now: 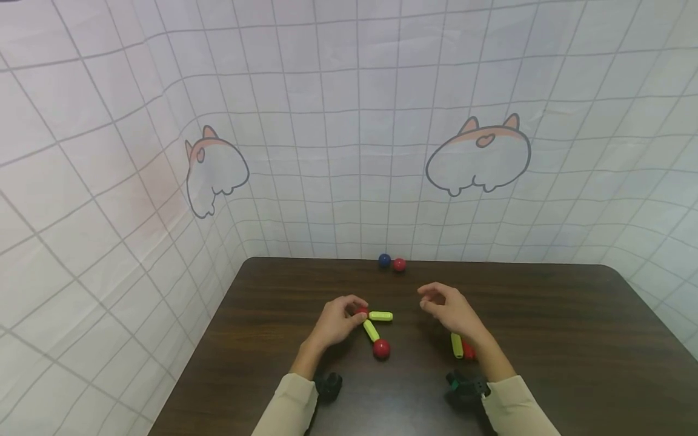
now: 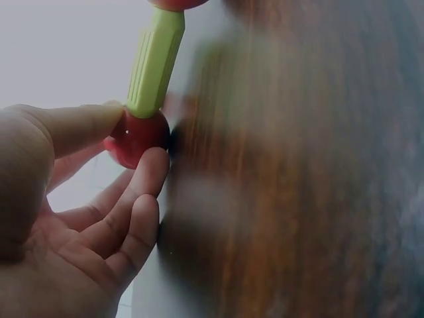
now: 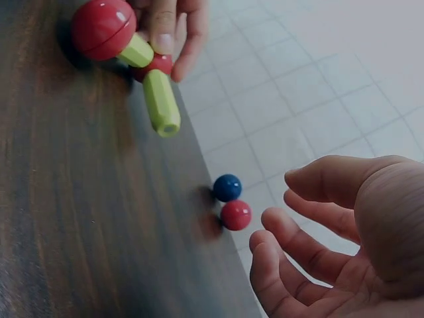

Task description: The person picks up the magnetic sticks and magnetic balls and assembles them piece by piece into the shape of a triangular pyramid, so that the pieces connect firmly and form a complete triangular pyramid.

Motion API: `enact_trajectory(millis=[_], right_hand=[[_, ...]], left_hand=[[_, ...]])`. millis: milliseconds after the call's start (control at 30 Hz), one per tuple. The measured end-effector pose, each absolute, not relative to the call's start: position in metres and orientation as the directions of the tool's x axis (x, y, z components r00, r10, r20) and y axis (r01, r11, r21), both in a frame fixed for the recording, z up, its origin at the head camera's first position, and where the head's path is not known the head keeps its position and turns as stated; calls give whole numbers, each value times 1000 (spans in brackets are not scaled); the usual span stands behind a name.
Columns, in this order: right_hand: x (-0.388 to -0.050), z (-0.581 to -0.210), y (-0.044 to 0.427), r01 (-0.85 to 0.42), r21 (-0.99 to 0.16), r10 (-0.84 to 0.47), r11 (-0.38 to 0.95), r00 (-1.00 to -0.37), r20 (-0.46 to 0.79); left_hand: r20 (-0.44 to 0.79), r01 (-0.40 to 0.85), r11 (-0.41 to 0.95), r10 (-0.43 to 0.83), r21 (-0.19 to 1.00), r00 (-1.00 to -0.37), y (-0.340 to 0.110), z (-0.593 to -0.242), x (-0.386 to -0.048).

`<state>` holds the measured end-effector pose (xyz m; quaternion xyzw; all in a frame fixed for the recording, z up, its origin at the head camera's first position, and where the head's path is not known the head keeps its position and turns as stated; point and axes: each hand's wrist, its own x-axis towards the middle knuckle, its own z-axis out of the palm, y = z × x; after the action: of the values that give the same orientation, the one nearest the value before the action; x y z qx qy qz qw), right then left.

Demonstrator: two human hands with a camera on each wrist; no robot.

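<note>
Left hand (image 1: 334, 322) pinches a likely light, stiff, slick red ball (image 2: 136, 138), its rod (image 2: 156, 65) likely the surer hold; right hand (image 1: 455, 311) curls loosely, empty.

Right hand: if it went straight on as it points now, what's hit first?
Probably the loose red ball, beside the blue ball near the far edge of the table. The right hand looks raised, so it might pass above; depth is unclear.

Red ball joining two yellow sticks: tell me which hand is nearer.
Left. The left hand pinches the red ball; the right hand hovers apart, off to the ball's right, holding nothing.
</note>
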<state>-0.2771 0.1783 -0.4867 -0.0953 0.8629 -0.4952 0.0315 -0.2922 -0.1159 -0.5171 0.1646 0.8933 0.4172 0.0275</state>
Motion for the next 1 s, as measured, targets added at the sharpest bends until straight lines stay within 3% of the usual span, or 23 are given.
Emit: enact_trajectory(millis=[367, 567, 867, 1000], right_hand=[[-289, -475, 184, -132, -885, -195, 447, -980, 48], [-320, -468, 181, -166, -865, -258, 474, -965, 44], [-373, -474, 171, -105, -802, -292, 588, -952, -90], [-385, -478, 163, -147, -781, -324, 607, -943, -74]], left_hand=[[86, 243, 583, 283, 775, -955, -117, -520, -294], [72, 222, 577, 271, 786, -960, -115, -518, -294], [56, 212, 574, 278, 791, -959, -114, -517, -294], [49, 204, 569, 275, 797, -960, -116, -518, -294]])
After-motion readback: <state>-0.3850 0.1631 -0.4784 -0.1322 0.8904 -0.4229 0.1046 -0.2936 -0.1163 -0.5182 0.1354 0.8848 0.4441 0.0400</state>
